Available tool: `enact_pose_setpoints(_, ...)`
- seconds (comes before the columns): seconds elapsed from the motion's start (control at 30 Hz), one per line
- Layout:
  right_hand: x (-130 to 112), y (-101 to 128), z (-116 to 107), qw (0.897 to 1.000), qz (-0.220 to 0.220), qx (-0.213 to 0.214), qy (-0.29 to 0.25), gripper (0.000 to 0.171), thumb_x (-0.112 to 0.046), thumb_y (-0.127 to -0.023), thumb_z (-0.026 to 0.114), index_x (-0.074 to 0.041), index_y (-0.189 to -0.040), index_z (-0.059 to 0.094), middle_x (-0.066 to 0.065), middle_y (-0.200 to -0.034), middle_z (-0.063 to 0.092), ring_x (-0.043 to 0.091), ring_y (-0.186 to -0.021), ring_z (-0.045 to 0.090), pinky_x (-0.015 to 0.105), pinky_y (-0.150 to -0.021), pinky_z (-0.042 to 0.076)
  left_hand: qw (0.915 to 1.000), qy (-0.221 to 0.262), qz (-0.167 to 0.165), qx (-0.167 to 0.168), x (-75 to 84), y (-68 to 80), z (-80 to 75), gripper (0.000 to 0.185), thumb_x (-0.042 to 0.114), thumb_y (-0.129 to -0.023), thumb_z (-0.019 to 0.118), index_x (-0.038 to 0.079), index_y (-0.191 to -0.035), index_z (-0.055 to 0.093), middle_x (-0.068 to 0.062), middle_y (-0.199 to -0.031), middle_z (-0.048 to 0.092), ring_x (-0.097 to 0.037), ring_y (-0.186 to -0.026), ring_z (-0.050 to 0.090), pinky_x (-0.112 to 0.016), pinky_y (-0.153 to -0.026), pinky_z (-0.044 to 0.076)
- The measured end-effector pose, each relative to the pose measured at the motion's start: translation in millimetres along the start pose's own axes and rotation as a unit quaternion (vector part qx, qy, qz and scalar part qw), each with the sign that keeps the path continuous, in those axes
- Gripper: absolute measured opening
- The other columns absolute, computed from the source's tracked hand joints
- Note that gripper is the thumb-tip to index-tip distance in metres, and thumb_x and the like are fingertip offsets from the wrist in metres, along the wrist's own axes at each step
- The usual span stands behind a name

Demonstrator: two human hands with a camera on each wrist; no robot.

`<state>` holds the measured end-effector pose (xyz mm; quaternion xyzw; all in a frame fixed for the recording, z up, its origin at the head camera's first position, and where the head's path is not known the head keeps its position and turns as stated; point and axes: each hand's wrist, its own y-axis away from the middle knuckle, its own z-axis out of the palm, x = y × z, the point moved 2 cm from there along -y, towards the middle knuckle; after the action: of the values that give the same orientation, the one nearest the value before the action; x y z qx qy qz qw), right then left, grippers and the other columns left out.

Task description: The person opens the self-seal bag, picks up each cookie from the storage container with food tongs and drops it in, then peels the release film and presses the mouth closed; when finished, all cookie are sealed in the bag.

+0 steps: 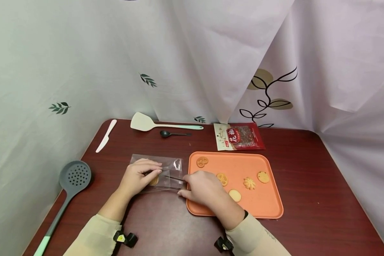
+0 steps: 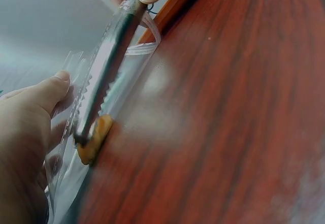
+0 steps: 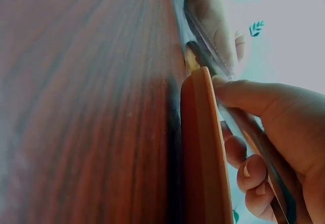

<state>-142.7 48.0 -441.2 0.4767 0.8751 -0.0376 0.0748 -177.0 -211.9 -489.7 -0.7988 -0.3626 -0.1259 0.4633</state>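
Observation:
A clear plastic bag [image 1: 166,167] lies on the dark red table [image 1: 307,185], left of an orange tray [image 1: 268,202]. My left hand [image 1: 152,171] holds the bag's upper layer, thumb [image 2: 48,92] against the film. My right hand [image 1: 185,185] grips slim metal tongs [image 1: 174,177] that reach into the bag. The tong tips [image 2: 84,132] pinch a golden cookie [image 2: 94,140] inside it, the same cookie [image 1: 154,181] just under my left fingers. Several more cookies, such as a flower-shaped one [image 1: 249,183], lie on the tray. In the right wrist view my fingers [image 3: 254,176] curl round the tongs beside the tray edge [image 3: 200,148].
A grey slotted ladle [image 1: 72,177] lies at the left edge, a white knife [image 1: 106,136] and a cream spatula [image 1: 147,123] at the back, with a small black spoon [image 1: 172,134]. A red snack packet [image 1: 240,137] sits behind the tray. Curtains hang all round.

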Motion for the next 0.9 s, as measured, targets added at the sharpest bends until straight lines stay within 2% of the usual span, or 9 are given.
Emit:
enact_pose_setpoints(0.13, 3, 5, -4, 1.0, 0.015, 0.003, -0.007, 0.04, -0.061, -0.09, 0.079, -0.026, -0.079, 0.062, -0.012, -0.067, 0.053, 0.011, -0.063, 0.058, 0.037, -0.053, 0.047, 1.0, -0.005, 0.004, 0.0, 0.0, 0.0, 0.6, 0.024, -0.001, -0.079, 0.091, 0.015, -0.096, 0.087, 0.001, -0.101, 0.081, -0.026, -0.095, 0.075, -0.02, -0.096, 0.05)
enact_pose_setpoints(0.37, 19, 26, -12, 0.999, 0.021, 0.026, -0.022, 0.03, -0.052, -0.088, 0.081, -0.024, -0.085, 0.069, -0.01, -0.071, 0.06, 0.019, -0.07, 0.065, 0.043, -0.059, 0.052, 1.0, -0.002, 0.008, 0.004, 1.9, 0.3, 0.2, 0.024, -0.001, -0.078, 0.092, 0.014, -0.096, 0.087, 0.0, -0.1, 0.081, -0.026, -0.093, 0.075, -0.02, -0.094, 0.051)
enact_pose_setpoints(0.57, 38, 48, -24, 0.995, 0.024, 0.045, -0.08, 0.033, -0.052, -0.087, 0.085, -0.026, -0.081, 0.065, -0.015, -0.06, 0.046, 0.011, -0.058, 0.049, 0.033, -0.051, 0.04, 0.9999, -0.002, 0.01, 0.009, 3.4, 1.4, -2.1, 0.024, -0.003, -0.077, 0.092, 0.014, -0.095, 0.087, 0.0, -0.1, 0.081, -0.026, -0.093, 0.075, -0.016, -0.095, 0.049)
enact_pose_setpoints(0.77, 68, 70, -38, 0.988, 0.063, 0.076, -0.121, 0.036, -0.049, -0.088, 0.087, -0.028, -0.077, 0.06, -0.017, -0.057, 0.039, 0.005, -0.052, 0.039, 0.028, -0.047, 0.031, 1.0, 0.003, 0.004, 0.008, 2.8, 1.0, -0.7, 0.024, -0.003, -0.078, 0.091, 0.013, -0.095, 0.087, 0.0, -0.101, 0.081, -0.026, -0.095, 0.075, -0.015, -0.095, 0.049)
enact_pose_setpoints(0.9, 94, 81, -40, 0.983, 0.097, 0.088, -0.132, 0.034, -0.048, -0.089, 0.086, -0.03, -0.079, 0.06, -0.014, -0.056, 0.038, 0.006, -0.051, 0.037, 0.028, -0.047, 0.03, 0.9999, 0.005, 0.004, 0.01, 3.0, 0.1, 0.1, 0.024, -0.003, -0.078, 0.091, 0.013, -0.095, 0.087, -0.001, -0.101, 0.081, -0.026, -0.094, 0.075, -0.015, -0.095, 0.05)
